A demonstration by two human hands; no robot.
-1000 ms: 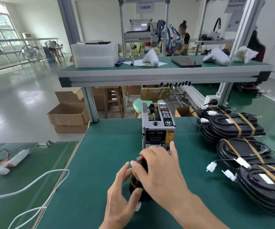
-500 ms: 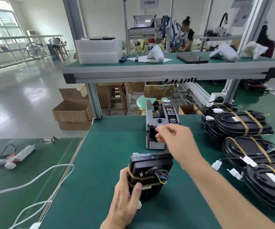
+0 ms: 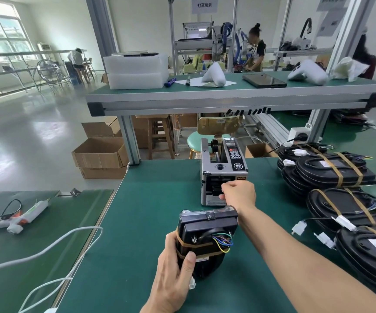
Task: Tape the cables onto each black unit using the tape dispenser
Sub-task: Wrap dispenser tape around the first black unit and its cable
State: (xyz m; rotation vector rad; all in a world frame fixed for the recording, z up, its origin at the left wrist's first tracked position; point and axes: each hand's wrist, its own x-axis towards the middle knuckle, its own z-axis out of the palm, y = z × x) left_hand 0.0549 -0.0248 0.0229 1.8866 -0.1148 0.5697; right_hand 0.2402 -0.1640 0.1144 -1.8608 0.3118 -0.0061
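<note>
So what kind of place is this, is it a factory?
Most likely, yes: a factory assembly room. There are long green workbenches, a tape dispenser, stacks of taped black units, and another person working at a machine behind.

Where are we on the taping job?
Done: the stack of black units at right already carries tan tape bands. In hand: left hand grips a black unit with tape bands already across its coloured wires; right hand is at the tape dispenser mouth, apparently taking another strip. Left: applying that strip. No untaped units visible.
</note>
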